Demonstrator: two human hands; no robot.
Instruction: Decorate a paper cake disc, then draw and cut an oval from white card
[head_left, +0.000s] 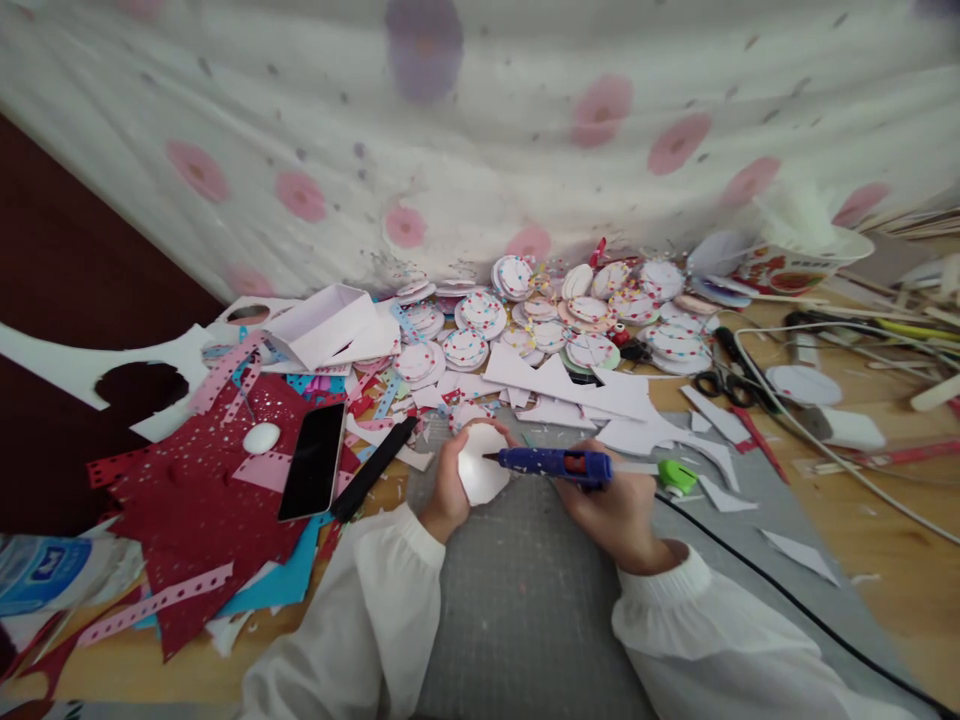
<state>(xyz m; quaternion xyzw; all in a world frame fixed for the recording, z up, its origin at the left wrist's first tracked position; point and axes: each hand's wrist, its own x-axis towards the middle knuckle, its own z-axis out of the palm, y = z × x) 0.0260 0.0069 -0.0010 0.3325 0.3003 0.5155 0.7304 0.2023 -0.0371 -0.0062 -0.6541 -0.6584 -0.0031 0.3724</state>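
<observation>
White card, cut to a rough disc (481, 466), is pinched at its left edge by the left hand (450, 492), the grip closed on it with fingers curled behind and thumb in front. The disc is held just above the grey cutting mat (517, 590), at the middle of the desk (892, 540). A blue glue gun (555, 463) is enclosed by the right hand (616, 512), whose grip is wrapped tight round the body; the nozzle is pointed left and appears to touch the face of the disc, though contact cannot be confirmed at this distance. A green part (677, 476) is seen at the rear of the gun, and a black cable (780, 590) is run from there across the mat toward the lower right. Both wrists are covered by white sleeves (375, 620).

Just left of the held disc, a black strip (373, 469) is laid diagonally, with a black phone (313, 461) beside it on dark red perforated paper (187, 520). A small white oval (261, 437) rests on the same sheet. Beyond the hands, white offcuts (570, 390) are scattered, and behind them a pile of decorated paper rounds (555, 315) is stacked against the spotted cloth (480, 130). Black scissors (724, 372) are placed to the right of the pile. A white box (319, 325) stands at the far left.
</observation>
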